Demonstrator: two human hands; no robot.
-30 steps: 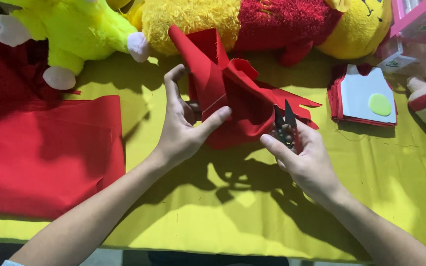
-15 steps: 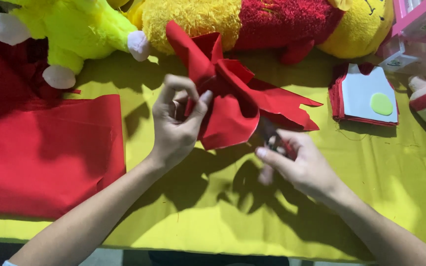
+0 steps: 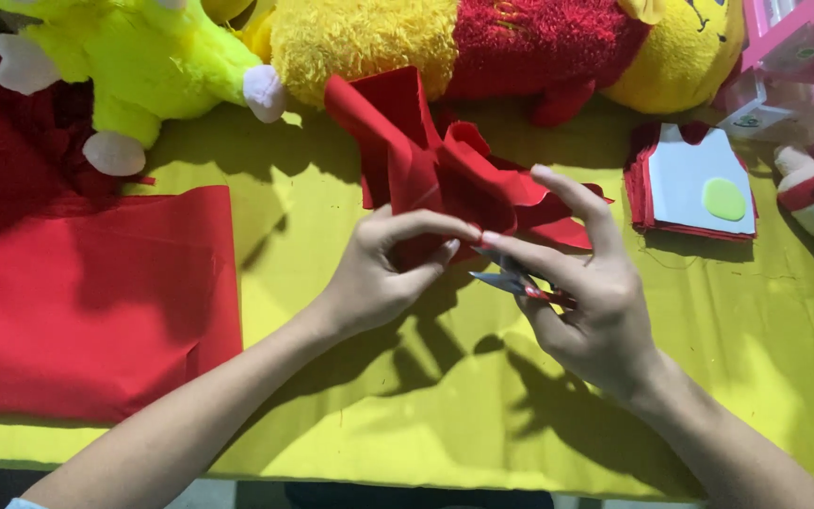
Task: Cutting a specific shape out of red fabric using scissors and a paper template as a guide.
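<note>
- From my remote view, the right hand (image 3: 586, 311) has come in close since a second ago — back then it sat apart, low and to the right, with the small scissors (image 3: 520, 283) pointing up; now its fingertips meet those of the left hand (image 3: 383, 273) at the red felt piece (image 3: 445, 174).
- The scissors lie tucked in the right palm, blades flat and pointing left, while thumb and forefinger pinch the felt's lower edge — I judge cutting has paused and the hands are re-gripping or turning the piece.
- The left hand is closed on the same edge, fingers curled under the fabric.
- The felt piece is held up just above the yellow-green table cover (image 3: 426, 396), between the hands and the plush toys (image 3: 482, 42); it is soft, matte and folded, with pointed flaps fanning right.
- To the left lies a flat red felt sheet (image 3: 87, 302), smooth and creased at one corner.
- To the right, a small stack of cut felt (image 3: 694, 179) — white top with a green disc.
</note>
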